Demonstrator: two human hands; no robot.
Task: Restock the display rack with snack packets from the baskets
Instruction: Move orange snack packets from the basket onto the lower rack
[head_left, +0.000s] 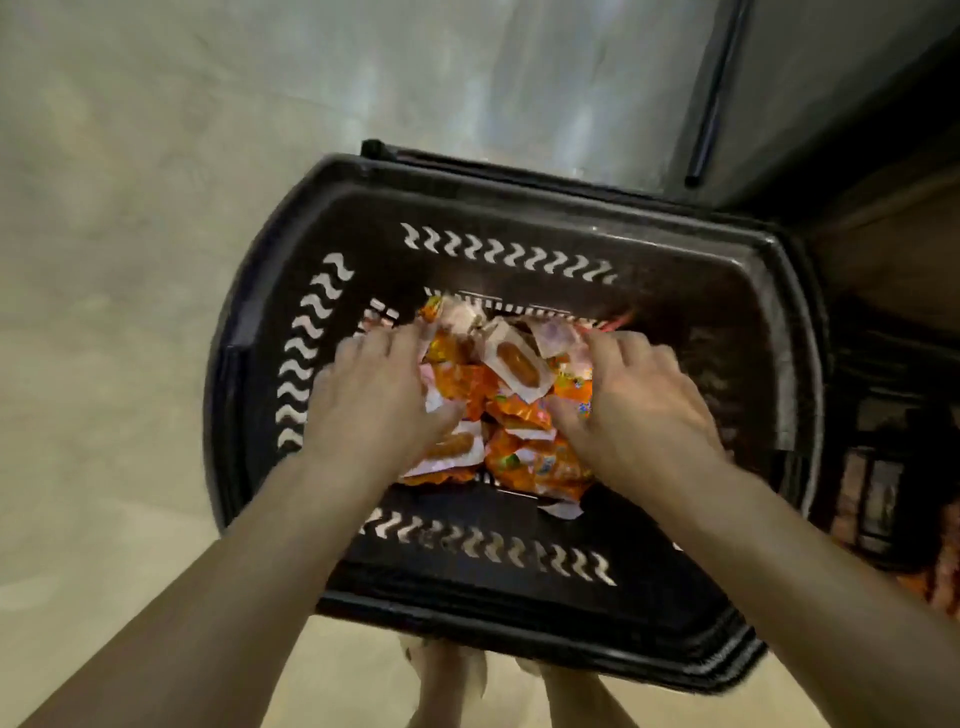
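A person bends over a black plastic shopping basket standing on a pale floor, both arms reaching down into it at the gathering stage of restocking a display rack. The left hand and right hand close in on a loose heap of snack packets from either side, fingers bent down over the wrappers and thumbs pressed in toward the middle, so each hand appears to be clutching part of the pile rather than resting flat on it. The packets, mostly orange foil with a few white ones, including a white packet printed with a brown oblong snack, lie jumbled in the middle of the basket's slotted bottom, well below the rim; the basket is far from full and holds nothing else that can be made out. The next move probably calls for squeezing the two hands together to lift a bundle clear of the walls without spilling slippery wrappers, then carrying it to the rack. A dark fixture at the right edge may be that rack, though it is too dim and blurred to tell.
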